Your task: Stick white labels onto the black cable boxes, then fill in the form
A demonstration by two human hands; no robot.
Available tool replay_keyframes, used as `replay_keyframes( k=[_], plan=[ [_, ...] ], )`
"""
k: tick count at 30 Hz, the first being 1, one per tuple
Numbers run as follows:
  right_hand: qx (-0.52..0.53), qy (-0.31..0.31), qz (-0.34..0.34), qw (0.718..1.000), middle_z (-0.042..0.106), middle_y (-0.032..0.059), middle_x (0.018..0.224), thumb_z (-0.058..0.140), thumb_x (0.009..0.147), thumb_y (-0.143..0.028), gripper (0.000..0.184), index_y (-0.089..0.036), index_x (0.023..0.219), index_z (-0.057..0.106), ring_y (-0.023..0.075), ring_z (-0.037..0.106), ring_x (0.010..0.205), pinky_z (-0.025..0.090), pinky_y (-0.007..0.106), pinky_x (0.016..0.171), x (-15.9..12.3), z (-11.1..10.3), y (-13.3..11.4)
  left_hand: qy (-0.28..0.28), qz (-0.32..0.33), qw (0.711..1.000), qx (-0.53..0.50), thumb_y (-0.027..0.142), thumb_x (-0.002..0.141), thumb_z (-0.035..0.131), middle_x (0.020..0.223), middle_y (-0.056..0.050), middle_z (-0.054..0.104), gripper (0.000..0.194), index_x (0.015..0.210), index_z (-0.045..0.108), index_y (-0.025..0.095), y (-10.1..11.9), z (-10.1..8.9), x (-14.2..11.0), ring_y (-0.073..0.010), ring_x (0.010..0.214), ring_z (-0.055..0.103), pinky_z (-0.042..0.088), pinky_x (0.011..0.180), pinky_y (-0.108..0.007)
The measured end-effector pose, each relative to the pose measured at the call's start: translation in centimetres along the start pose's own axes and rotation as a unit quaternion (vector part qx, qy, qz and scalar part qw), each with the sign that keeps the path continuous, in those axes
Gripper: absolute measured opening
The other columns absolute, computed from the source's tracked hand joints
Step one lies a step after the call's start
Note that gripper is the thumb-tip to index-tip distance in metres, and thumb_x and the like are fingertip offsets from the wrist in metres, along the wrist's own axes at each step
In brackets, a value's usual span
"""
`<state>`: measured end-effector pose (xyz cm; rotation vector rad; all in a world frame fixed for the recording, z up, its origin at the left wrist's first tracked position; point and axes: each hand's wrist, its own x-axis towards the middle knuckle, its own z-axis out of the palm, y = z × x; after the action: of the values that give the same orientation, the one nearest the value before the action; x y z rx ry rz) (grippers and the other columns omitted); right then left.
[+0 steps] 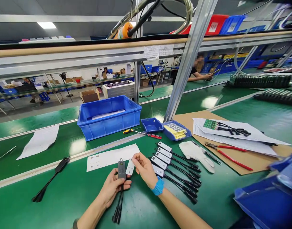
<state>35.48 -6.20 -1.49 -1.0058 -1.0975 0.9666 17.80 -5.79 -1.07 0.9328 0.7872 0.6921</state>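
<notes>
My left hand is closed around a small black device with a little display, its two black cables hanging toward me. Between the fingertips of my right hand is a white label, held close beside the device's right edge. Behind both hands lies a white label sheet with a few small dark marks. A row of several devices with white faces rests to the right, cables pointing right. Another black device with cables lies alone on the left.
A large blue bin stands behind the sheet, near screwdrivers and small blue trays. To the right are a white glove, red-handled pliers and circuit boards on paper. A metal post rises behind. A person sits farther back.
</notes>
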Motion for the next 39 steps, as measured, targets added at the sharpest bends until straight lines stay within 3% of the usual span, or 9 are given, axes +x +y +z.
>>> replay_keyframes(
  k=[3, 7, 12, 20, 32, 39],
  plan=[
    [-0.054, -0.011, -0.003, 0.998, 0.05, -0.001, 0.072, 0.061, 0.087, -0.045, 0.029, -0.016, 0.086, 0.059, 0.0073, 0.042, 0.054, 0.033, 0.02, 0.046, -0.2, 0.0, 0.0, -0.045, -0.004, 0.999, 0.003, 0.016, 0.08, 0.067, 0.11, -0.012, 0.064, 0.052, 0.123, 0.037, 0.015, -0.4, 0.6, -0.6, -0.0228, 0.099, 0.067, 0.051, 0.097, -0.041],
    [-0.109, -0.015, 0.0, 0.994, 0.057, 0.0014, 0.072, 0.062, 0.085, -0.039, 0.024, -0.015, 0.085, 0.064, 0.0121, 0.053, 0.066, 0.043, 0.022, 0.056, -0.7, 0.4, -0.1, -0.078, -0.01, 0.997, -0.01, 0.015, 0.077, 0.068, 0.124, -0.019, 0.059, 0.071, 0.135, 0.027, 0.013, -0.1, 0.4, -0.7, -0.0286, 0.112, 0.063, 0.043, 0.106, -0.048],
    [-0.124, -0.019, 0.007, 0.992, 0.058, 0.0013, 0.072, 0.061, 0.084, -0.037, 0.021, -0.016, 0.085, 0.066, 0.0124, 0.054, 0.064, 0.044, 0.022, 0.054, -1.0, 0.7, -0.2, -0.097, -0.011, 0.995, -0.013, 0.014, 0.08, 0.065, 0.128, -0.022, 0.058, 0.069, 0.137, 0.026, 0.012, -0.4, 0.3, -0.7, -0.0315, 0.118, 0.059, 0.041, 0.108, -0.052],
    [-0.116, -0.016, 0.03, 0.993, 0.054, -0.0007, 0.07, 0.063, 0.082, -0.037, 0.024, -0.016, 0.093, 0.065, 0.011, 0.052, 0.059, 0.043, 0.021, 0.049, -1.2, 0.7, 0.2, -0.107, -0.014, 0.994, 0.009, 0.022, 0.088, 0.062, 0.127, -0.022, 0.06, 0.056, 0.134, 0.031, 0.013, -0.4, 0.4, -0.7, -0.0301, 0.115, 0.061, 0.043, 0.106, -0.051],
    [-0.154, 0.0, 0.019, 0.988, 0.053, -0.0024, 0.068, 0.063, 0.082, -0.033, 0.019, -0.017, 0.09, 0.059, 0.0104, 0.051, 0.058, 0.042, 0.021, 0.051, -1.3, 0.6, 0.1, -0.111, -0.002, 0.993, 0.046, 0.035, 0.085, 0.068, 0.124, -0.023, 0.059, 0.067, 0.134, 0.028, 0.013, -0.6, 0.6, -0.6, -0.0275, 0.11, 0.063, 0.045, 0.102, -0.048],
    [-0.155, 0.01, 0.015, 0.988, 0.051, -0.0023, 0.068, 0.062, 0.082, -0.033, 0.018, -0.017, 0.09, 0.058, 0.011, 0.05, 0.058, 0.044, 0.021, 0.049, -1.4, 0.7, 0.0, -0.114, 0.023, 0.989, 0.092, 0.038, 0.087, 0.064, 0.103, -0.015, 0.064, 0.058, 0.128, 0.031, 0.012, -0.6, 0.6, -0.8, -0.0223, 0.093, 0.067, 0.05, 0.091, -0.044]
  ],
)
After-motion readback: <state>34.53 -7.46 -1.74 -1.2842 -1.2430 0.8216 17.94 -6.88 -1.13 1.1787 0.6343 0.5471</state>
